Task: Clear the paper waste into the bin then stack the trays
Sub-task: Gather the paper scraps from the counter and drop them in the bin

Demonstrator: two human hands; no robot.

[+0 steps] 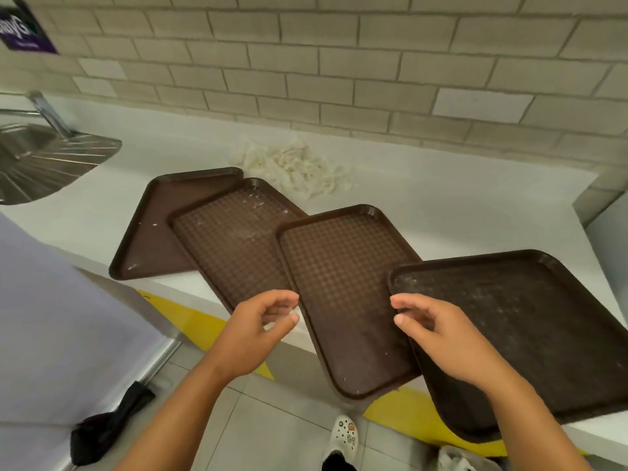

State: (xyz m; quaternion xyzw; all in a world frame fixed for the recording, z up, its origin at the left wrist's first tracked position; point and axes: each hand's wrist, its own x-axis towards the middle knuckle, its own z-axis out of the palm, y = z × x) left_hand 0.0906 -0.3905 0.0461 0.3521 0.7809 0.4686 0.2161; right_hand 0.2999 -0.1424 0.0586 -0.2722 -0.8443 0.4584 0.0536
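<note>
Both hands, left (pixel 253 329) and right (pixel 438 329), hover loosely curled and unladen over four overlapping brown trays (pixel 343 283); crumpled paper (pixel 299 164) lies behind on the table (pixel 441 185).

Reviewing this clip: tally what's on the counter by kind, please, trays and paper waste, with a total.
Brown trays: 4, at
Pile of crumpled white paper waste: 1
Total: 5
</note>
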